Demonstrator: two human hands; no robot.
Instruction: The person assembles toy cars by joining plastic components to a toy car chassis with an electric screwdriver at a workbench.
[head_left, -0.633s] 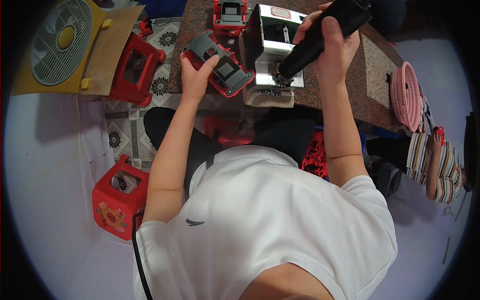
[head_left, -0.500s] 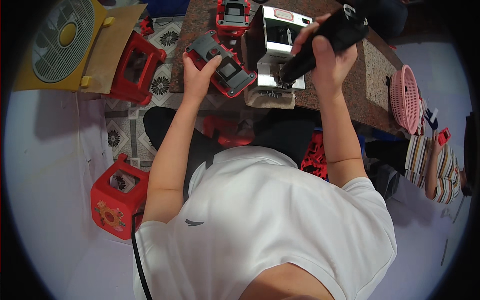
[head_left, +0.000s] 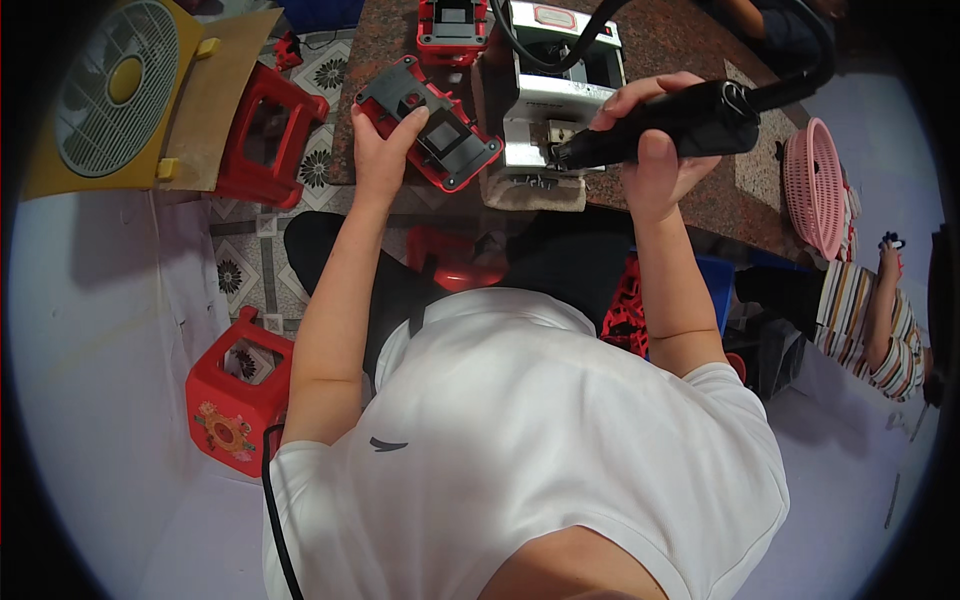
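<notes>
My left hand grips a red and grey plastic housing by its left end, the thumb on the grey face, at the table's near edge. In my right hand is a black corded electric screwdriver, lying nearly level. Its tip is at the front of a silver and black screw feeder; whether it touches a screw there is too small to tell. The feeder stands on a beige pad. Another red and grey housing lies behind the held one.
Red stools and a yellow box fan are on the left. A pink basket stands at the right of the granite table. Red parts fill a blue bin by my right leg. A person in stripes is beyond.
The screwdriver has tipped from steep to nearly level, its back end swinging down and right, and its cord now crosses above the feeder. My left hand still holds the housing.
</notes>
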